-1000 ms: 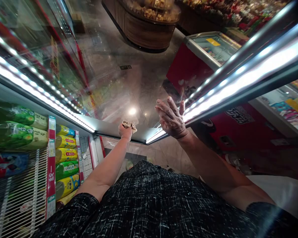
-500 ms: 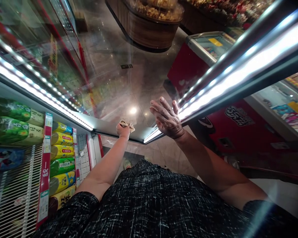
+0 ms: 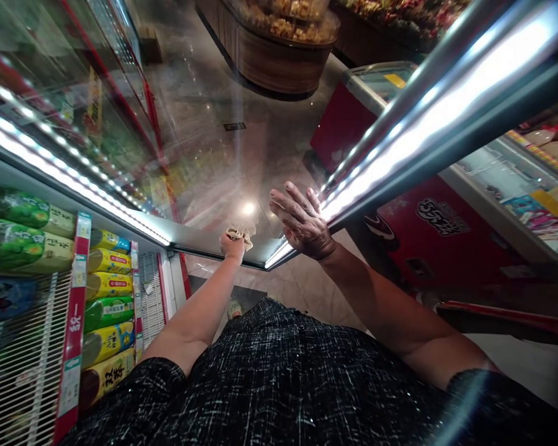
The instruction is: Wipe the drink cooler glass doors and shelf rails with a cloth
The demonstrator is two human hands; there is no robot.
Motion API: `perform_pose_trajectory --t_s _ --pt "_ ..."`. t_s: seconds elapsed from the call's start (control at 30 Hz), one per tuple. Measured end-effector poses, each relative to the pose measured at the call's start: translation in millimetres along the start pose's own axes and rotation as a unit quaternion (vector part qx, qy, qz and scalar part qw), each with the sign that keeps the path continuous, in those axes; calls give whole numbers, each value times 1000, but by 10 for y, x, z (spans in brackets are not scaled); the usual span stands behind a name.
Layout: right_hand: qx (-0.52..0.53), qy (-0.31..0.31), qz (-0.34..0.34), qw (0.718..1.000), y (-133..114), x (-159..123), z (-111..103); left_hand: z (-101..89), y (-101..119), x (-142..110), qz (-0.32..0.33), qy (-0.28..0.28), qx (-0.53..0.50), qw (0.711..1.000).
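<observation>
My left hand (image 3: 232,246) is closed round a crumpled, light-coloured cloth (image 3: 240,235), low on the inner side of a glass door (image 3: 204,179). The cloth appears to press on the glass just above the door's bottom frame. At the door's lit right edge, my right hand (image 3: 304,223) rests with its fingers stretched and slightly apart. Its palm side is hidden, and it grips nothing that I can see. A bright light strip (image 3: 400,133) runs up the door frame beside it.
On the left, refrigerator shelves hold several bottles (image 3: 109,285) above a wire rack (image 3: 23,365). A red chest freezer (image 3: 428,229) stands to the right beyond the door. Through the glass show a wooden display bin (image 3: 279,62) and the tiled floor.
The door's lit edge and my right hand have shifted a little to the left in view. My left hand stays low on the glass with the cloth, which has changed shape slightly.
</observation>
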State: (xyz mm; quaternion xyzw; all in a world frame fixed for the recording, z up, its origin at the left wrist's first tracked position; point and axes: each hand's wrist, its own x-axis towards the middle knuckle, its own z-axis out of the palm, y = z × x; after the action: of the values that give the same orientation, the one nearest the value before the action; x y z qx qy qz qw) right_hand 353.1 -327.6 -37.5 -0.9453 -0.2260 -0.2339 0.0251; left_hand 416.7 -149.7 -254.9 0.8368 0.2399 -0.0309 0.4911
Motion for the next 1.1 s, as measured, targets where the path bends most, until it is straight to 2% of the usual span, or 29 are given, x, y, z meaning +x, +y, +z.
perform_pose_trajectory --t_s 0.23,0.47,0.7,0.9,1.1 --pt "17 26 -16 999 12 -13 -2 269 70 -349 23 -40 8 999" --pt "17 30 -30 999 16 -21 -18 250 76 -343 14 -48 42 998" --pt "58 34 -23 997 33 -23 -7 439 155 -606 24 -91 67 993" --pt "45 41 -29 998 51 -32 3 426 164 -604 18 -102 81 991" --pt "35 45 -40 998 62 -31 -5 582 198 -744 11 -126 65 990"
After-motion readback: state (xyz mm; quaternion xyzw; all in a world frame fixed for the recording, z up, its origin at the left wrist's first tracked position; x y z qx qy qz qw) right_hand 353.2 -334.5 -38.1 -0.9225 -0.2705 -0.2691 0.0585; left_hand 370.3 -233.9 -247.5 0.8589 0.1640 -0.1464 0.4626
